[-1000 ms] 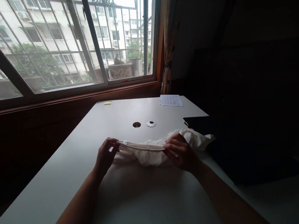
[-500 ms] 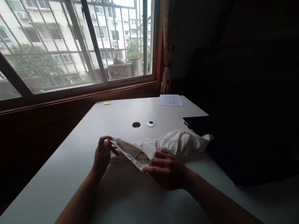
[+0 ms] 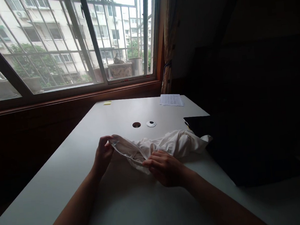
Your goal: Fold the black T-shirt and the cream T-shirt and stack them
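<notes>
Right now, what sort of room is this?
Likely a room in a flat: barred window, tied curtain, and a white table with papers.

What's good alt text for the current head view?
Two bare hands, left and right, grip the edge of a crumpled white cloth, holding it partly open over a white table. Papers and a yellow note lie at the far end, below a barred window.

Bare forearms (image 3: 68,205), bare hands (image 3: 166,169)
</notes>
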The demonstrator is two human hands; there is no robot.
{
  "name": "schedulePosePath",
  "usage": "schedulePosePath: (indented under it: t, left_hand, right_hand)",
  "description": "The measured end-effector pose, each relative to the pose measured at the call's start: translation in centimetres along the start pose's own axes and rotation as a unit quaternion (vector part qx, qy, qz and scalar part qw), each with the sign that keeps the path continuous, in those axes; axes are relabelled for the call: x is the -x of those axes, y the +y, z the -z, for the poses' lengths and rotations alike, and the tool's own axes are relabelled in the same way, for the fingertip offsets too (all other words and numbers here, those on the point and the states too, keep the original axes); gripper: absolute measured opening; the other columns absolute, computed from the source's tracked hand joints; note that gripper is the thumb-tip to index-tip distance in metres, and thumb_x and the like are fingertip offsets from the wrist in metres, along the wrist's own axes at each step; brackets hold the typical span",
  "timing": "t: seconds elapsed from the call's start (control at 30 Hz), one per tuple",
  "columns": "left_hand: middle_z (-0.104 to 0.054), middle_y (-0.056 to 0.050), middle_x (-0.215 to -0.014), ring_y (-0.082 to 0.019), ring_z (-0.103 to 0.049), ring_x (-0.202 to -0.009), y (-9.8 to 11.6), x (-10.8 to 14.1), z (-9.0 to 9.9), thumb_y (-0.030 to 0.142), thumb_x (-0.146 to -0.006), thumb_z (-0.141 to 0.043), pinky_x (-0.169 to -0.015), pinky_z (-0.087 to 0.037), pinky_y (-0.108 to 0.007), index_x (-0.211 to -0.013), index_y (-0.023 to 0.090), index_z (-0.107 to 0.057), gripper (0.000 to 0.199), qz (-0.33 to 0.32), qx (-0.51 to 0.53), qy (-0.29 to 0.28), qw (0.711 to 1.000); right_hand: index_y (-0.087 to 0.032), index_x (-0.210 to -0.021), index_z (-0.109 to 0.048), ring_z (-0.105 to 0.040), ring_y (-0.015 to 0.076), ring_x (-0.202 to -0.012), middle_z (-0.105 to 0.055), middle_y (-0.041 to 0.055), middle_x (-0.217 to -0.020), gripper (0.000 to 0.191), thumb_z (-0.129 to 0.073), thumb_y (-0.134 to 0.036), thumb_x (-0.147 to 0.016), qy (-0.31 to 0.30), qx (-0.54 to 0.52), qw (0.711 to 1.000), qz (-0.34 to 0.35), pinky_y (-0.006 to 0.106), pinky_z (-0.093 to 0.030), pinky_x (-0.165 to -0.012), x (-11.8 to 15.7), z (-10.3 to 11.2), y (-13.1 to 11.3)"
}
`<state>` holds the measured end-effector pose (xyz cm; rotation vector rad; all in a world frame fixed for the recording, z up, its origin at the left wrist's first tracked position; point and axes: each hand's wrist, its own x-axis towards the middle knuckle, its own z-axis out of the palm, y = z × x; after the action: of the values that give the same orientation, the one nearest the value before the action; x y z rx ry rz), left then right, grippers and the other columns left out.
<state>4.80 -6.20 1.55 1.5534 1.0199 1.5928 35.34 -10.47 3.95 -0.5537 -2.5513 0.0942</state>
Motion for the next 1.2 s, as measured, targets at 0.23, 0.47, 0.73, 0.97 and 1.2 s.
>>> schedulePosePath:
  t: [0.23, 0.47, 0.73, 0.97, 1.2]
  left_hand:
    - [-0.066, -0.007, -0.118, -0.024, -0.069, -0.103, 0.2, -0.1, -0.3, 0.031, -0.086, -0.074, -0.082, -0.058, -0.036, -0.115, 0.025, -0.052, 0.037, 0.003, 0.009, -0.003, 1.0]
    - [-0.065, -0.008, -0.12, -0.025, -0.069, -0.104, 0.3, 0.0, -0.3, 0.032, -0.086, -0.072, -0.084, -0.059, -0.038, -0.117, 0.024, -0.053, 0.038, 0.002, 0.001, -0.001, 1.0]
    - [-0.066, -0.008, -0.118, -0.025, -0.069, -0.104, 0.4, 0.0, -0.3, 0.029, -0.086, -0.072, -0.083, -0.058, -0.037, -0.115, 0.024, -0.053, 0.036, 0.002, 0.012, -0.002, 1.0]
    - [-0.066, -0.008, -0.117, -0.025, -0.07, -0.102, 0.8, 0.0, -0.5, 0.027, -0.083, -0.072, -0.079, -0.058, -0.035, -0.114, 0.024, -0.052, 0.037, 0.009, 0.018, 0.001, 1.0]
    - [-0.067, -0.005, -0.108, -0.023, -0.067, -0.096, 1.1, 0.5, -0.1, 0.018, -0.079, -0.068, -0.074, -0.053, -0.031, -0.107, 0.024, -0.054, 0.032, 0.021, 0.052, -0.034, 0.998]
  right_hand:
    - [-0.022, -0.124, -0.05, -0.06, 0.0215, -0.085, -0.064, 0.0072, -0.099, 0.035, -0.05, -0.008, -0.092, 0.054, -0.053, 0.996, -0.043, 0.037, -0.052, -0.076, 0.3, -0.7, 0.6]
    - [-0.025, -0.123, -0.049, -0.06, 0.0212, -0.083, -0.061, 0.0073, -0.101, 0.032, -0.05, -0.01, -0.095, 0.086, -0.066, 0.991, -0.072, 0.037, -0.054, -0.076, 0.4, -0.4, 0.8]
    - [-0.025, -0.123, -0.049, -0.06, 0.0227, -0.088, -0.062, 0.0074, -0.102, 0.033, -0.054, -0.011, -0.093, 0.102, -0.063, 0.991, -0.059, 0.04, -0.055, -0.08, 0.4, -0.5, 1.1]
    - [-0.024, -0.12, -0.054, -0.062, 0.0213, -0.083, -0.065, 0.0061, -0.096, 0.027, -0.057, -0.016, -0.095, 0.1, -0.068, 0.991, -0.05, 0.037, -0.055, -0.076, 0.4, -0.1, 0.9]
    - [-0.023, -0.126, -0.06, -0.07, 0.0206, -0.095, -0.072, 0.0087, -0.11, 0.038, -0.051, -0.006, -0.094, 0.079, -0.096, 0.991, -0.05, 0.034, -0.058, -0.079, 0.4, -0.1, 1.1]
